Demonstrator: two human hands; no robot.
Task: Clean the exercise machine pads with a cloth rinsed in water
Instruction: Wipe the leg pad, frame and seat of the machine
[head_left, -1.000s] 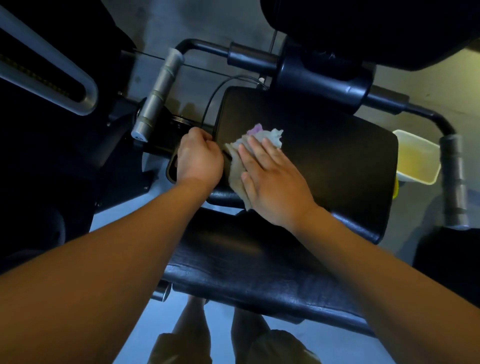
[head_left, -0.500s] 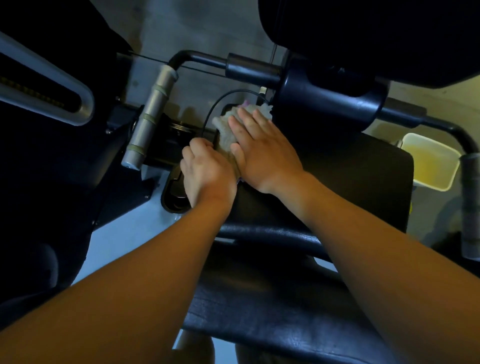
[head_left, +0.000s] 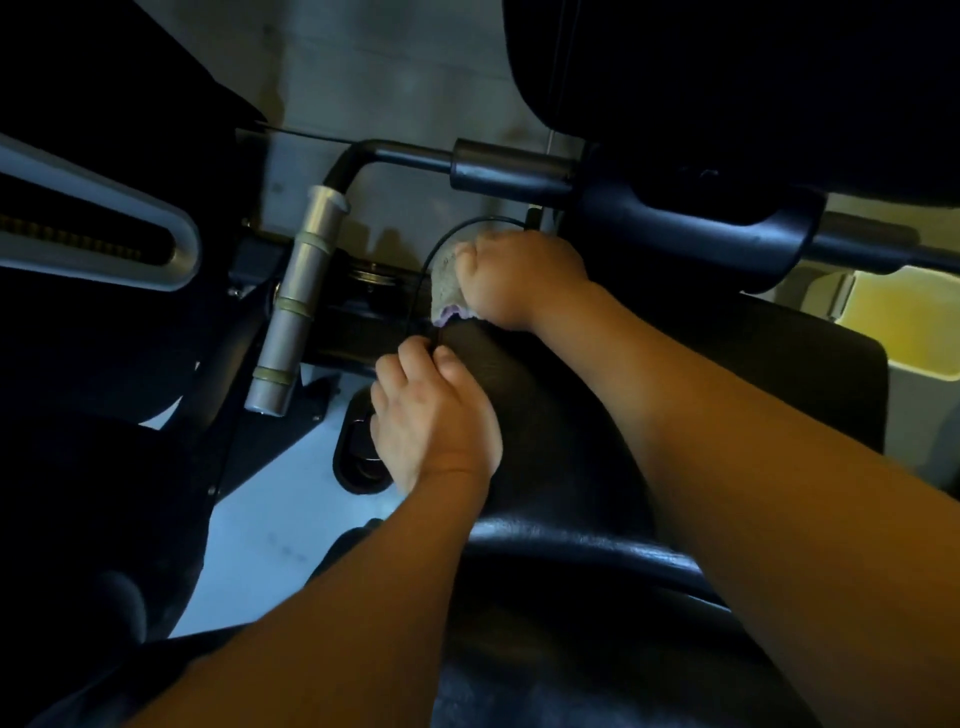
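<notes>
The crumpled pale grey cloth (head_left: 445, 285), purple along one hem, sits at the far left corner of the flat black vinyl pad (head_left: 753, 374), bunched under the right hand (head_left: 517, 278), whose fingers curl down and clamp it against the pad. Just beside the cloth's outer edge a thin black cable (head_left: 427, 270) loops past, and the bulky black pivot housing (head_left: 691, 218) hangs close above the knuckles, so that corner is tight. The left hand (head_left: 431, 415) grips the pad's left edge nearer the person, thumb lying on top and fingers wrapped over the side. To the right of both arms the pad's surface runs bare to its right edge, which lies just beside a pale yellow plastic tub (head_left: 904, 322). Left of the pad's edge stand a black oval recess (head_left: 358, 457) and, farther out, a tilted silver cylindrical handle grip (head_left: 298, 306) on a bent black steel bar (head_left: 405, 155). A second glossy black cushion (head_left: 571, 613) lies nearer the person, touching the first, with pale floor (head_left: 270, 535) showing to its left.
</notes>
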